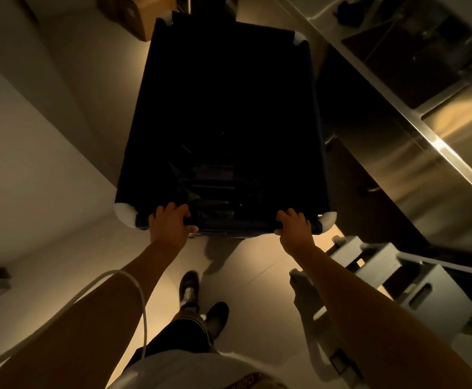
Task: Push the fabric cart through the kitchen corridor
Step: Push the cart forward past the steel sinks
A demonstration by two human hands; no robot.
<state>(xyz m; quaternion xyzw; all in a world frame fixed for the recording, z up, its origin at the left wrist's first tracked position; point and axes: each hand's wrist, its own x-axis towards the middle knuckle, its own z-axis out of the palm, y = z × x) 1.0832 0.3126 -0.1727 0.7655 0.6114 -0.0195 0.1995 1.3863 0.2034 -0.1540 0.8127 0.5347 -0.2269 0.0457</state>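
A large black fabric cart with white corner caps fills the middle of the head view, seen from above. Its inside is dark, with a crumpled dark liner near the bottom. My left hand grips the cart's near rim close to the left corner cap. My right hand grips the same rim close to the right corner cap. Both arms reach forward. My feet show on the tiled floor behind the cart.
A pale wall runs along the left. A stainless steel counter with sinks lines the right. A cardboard box sits ahead on the left. A grey step stool and a white-framed object stand near my right side.
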